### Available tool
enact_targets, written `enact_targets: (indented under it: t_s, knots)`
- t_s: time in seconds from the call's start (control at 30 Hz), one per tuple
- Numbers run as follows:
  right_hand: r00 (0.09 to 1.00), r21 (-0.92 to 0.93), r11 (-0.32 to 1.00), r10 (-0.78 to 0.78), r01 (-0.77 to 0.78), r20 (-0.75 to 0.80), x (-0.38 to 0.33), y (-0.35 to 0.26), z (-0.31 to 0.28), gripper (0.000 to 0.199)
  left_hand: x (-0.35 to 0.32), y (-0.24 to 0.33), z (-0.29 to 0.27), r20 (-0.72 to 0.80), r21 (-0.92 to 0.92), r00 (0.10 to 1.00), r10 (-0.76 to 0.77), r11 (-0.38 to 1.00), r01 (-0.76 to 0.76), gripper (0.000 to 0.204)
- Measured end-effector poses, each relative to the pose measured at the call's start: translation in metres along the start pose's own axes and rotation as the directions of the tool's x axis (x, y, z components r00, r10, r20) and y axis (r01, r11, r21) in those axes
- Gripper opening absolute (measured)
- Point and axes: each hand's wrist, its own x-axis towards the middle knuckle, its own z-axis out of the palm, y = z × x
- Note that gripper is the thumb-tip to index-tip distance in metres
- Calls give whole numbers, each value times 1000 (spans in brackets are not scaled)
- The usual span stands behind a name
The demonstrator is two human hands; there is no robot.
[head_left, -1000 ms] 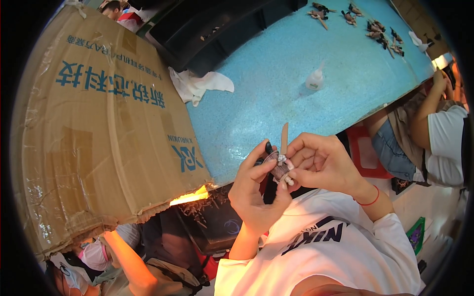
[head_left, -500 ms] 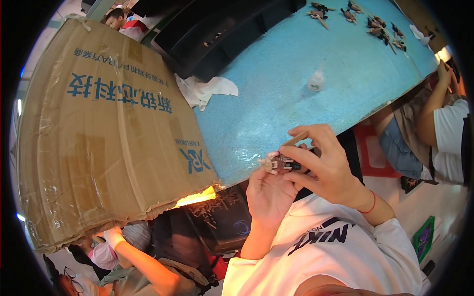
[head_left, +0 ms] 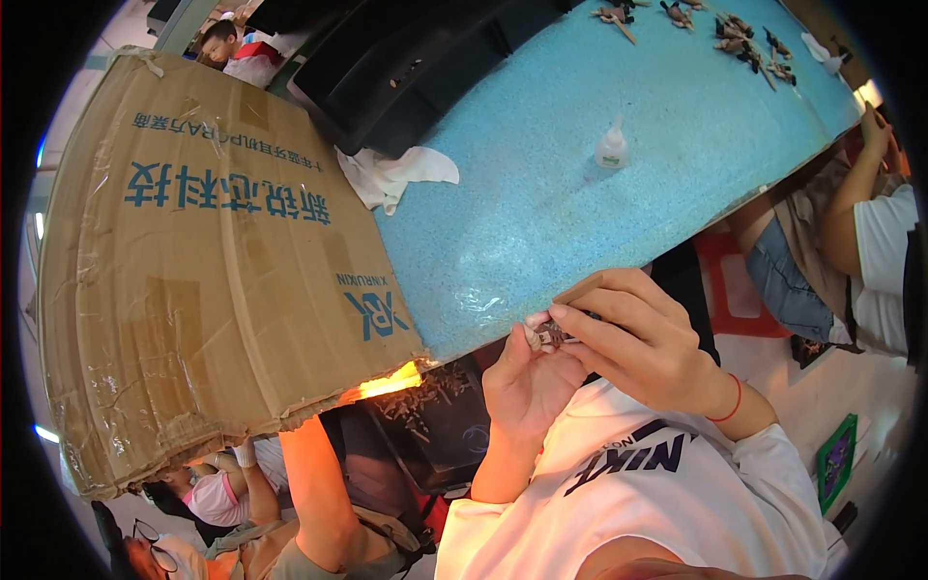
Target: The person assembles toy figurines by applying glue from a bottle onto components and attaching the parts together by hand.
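Note:
A small brown-and-pale figurine point(head_left: 548, 335) with dark parts sits between my two hands, just off the table's near edge. Palm up, my left hand point(head_left: 527, 391) grips its pale end between thumb and fingers. From the right, my right hand point(head_left: 648, 338) closes its fingertips on the same figurine and covers much of it. A flat, light-brown wooden stick point(head_left: 580, 287) lies along the fingers of my right hand; whether it joins the figurine is hidden.
A small white squeeze bottle point(head_left: 612, 150) stands on the blue table point(head_left: 483, 232). Several similar figurines point(head_left: 739, 43) lie at the far right. A black bin point(head_left: 387, 77), white cloth point(head_left: 396, 179) and big cardboard sheet point(head_left: 213, 261) are left. People sit on both sides.
My right fingers have closed further over the figurine, hiding more of it. The stick has shifted slightly down. At lower left, another person's arm has moved up to the cardboard's edge.

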Motion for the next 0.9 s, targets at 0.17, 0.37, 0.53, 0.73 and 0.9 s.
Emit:
enact_targets:
  t_s: [0.17,0.37,0.53,0.73,0.9]
  knots:
    - [1000,53,998,16,-16,-1,1,-1,-4,38,-4,-2,-5,-29,6,999,19,1000,-19,24]
    - [997,129,989,75,-77,23,0,0,-7,35,-3,-5,8,29,300,987,161,940,-162,39]
    - [902,607,685,409,-403,138,-5,-11,-17,38,-7,-4,8,91,736,944,318,617,-278,54]
    - [806,748,394,504,-534,310,-2,-10,-15,46,-3,-4,5,325,899,820,471,114,-422,50]
    - [786,742,357,504,-567,358,0,-6,-15,42,-3,-1,11,416,909,800,432,-159,-386,47]
